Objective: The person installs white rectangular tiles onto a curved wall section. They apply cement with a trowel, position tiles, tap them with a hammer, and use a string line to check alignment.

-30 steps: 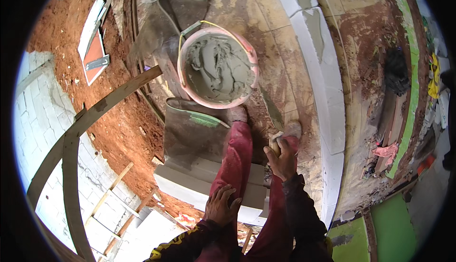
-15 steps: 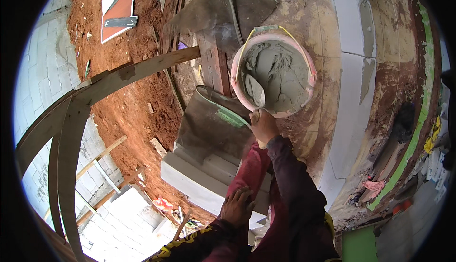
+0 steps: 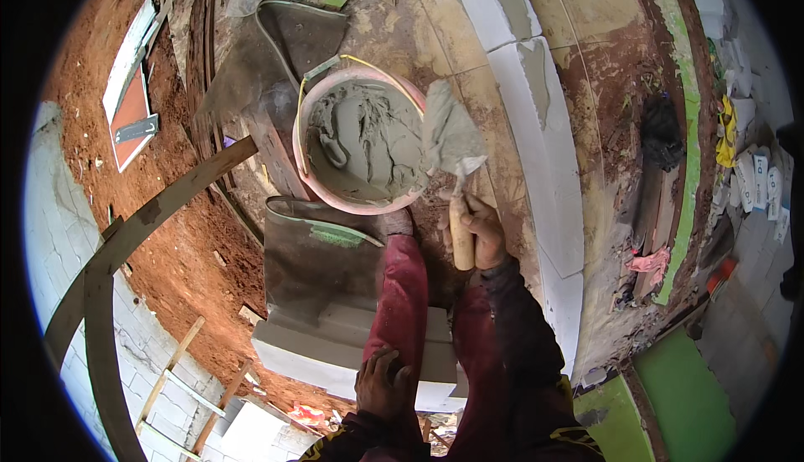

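My right hand [image 3: 486, 232] is closed around the wooden handle of a trowel [image 3: 461, 236], to the right of a bucket. A heap of wet grey mortar [image 3: 450, 123] covers most of the trowel's blade. The pink-rimmed bucket [image 3: 303, 179] with a yellow handle stands in front of me and holds more grey mortar [image 3: 364, 144], its surface furrowed. My left hand [image 3: 383, 385] lies on my left leg, fingers apart and holding nothing.
Right of the bucket runs a row of white blocks [image 3: 540, 156] with mortar patches on top and a string beyond it. More white blocks [image 3: 310, 357] lie beside my legs under a dark sheet [image 3: 322, 252]. A curved-looking wooden frame [image 3: 167, 202] stands at left over red soil.
My right hand has lifted the trowel out of the bucket, loaded with mortar, and moved it right toward the block row. The view has turned right; my left hand stays on my leg.
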Tool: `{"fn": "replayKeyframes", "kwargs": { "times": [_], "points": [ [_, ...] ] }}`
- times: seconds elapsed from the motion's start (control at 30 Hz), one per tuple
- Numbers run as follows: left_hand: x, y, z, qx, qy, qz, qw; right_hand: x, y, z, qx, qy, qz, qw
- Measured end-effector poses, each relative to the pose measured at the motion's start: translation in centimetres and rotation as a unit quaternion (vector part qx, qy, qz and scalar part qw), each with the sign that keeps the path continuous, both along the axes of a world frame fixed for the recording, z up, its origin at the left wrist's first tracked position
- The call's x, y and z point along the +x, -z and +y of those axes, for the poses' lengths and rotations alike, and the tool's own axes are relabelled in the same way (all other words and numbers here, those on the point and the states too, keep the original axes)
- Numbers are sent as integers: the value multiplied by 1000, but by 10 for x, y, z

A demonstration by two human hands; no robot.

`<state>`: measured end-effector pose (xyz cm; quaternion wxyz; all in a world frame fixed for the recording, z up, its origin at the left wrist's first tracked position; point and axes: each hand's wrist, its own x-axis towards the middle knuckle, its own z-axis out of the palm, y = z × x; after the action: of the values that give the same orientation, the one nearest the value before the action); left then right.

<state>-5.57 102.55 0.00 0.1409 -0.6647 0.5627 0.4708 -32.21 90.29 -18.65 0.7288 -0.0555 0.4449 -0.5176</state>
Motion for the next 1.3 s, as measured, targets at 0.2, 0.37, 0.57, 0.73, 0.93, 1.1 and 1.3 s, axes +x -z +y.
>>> {"fn": "replayKeyframes", "kwargs": {
  "times": [0.2, 0.37, 0.57, 0.73, 0.93, 1.1, 1.3],
  "points": [
    [-2, 3, 8, -13, 43, 8, 999, -80, 42, -27, 110, 67, 596, 793],
    [-5, 6, 19, -21, 83, -5, 996, -59, 83, 10, 232, 11, 763, 603],
    [-14, 13, 36, -19, 122, -29, 992, -41, 121, 83, 246, 96, 733, 627],
    [-17, 16, 47, -17, 151, -44, 987, -32, 173, 157, 234, 136, 730, 628],
    [-24, 13, 44, -14, 180, -41, 983, 28, 120, 241, 221, 191, 608, 738],
    [-21, 11, 30, 4, 176, -33, 984, 71, 0, 202, 103, 83, 431, 893],
    [-8, 9, 15, 20, 137, -10, 990, 98, -19, 15, 27, -286, 522, 803]
  ]
}}
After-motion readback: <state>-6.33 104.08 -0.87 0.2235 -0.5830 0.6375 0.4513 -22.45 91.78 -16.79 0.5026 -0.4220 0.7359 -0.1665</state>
